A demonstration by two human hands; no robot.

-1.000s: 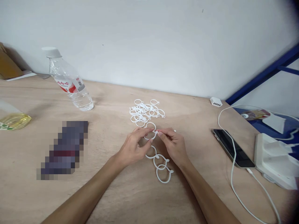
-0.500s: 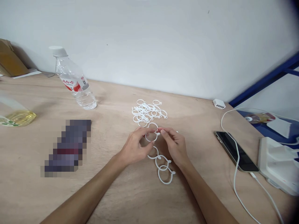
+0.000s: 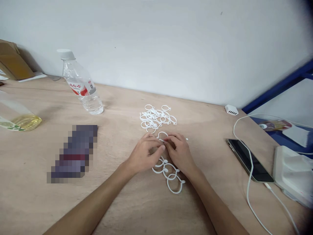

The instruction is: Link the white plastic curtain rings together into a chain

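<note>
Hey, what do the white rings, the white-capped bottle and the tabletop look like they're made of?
The white rings seem to be plastic: smooth, evenly coloured, with little sheen. The white-capped bottle is probably thin glossy plastic, see-through with ridges and highlights. The tabletop looks like wood or wood veneer, dull-finished, judging by its streaky grain.

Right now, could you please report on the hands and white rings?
Left hand and right hand close together, grip unclear. White ring pile beyond them, overlapping rings nearer. Smartphone off right, clear of hands.
</note>
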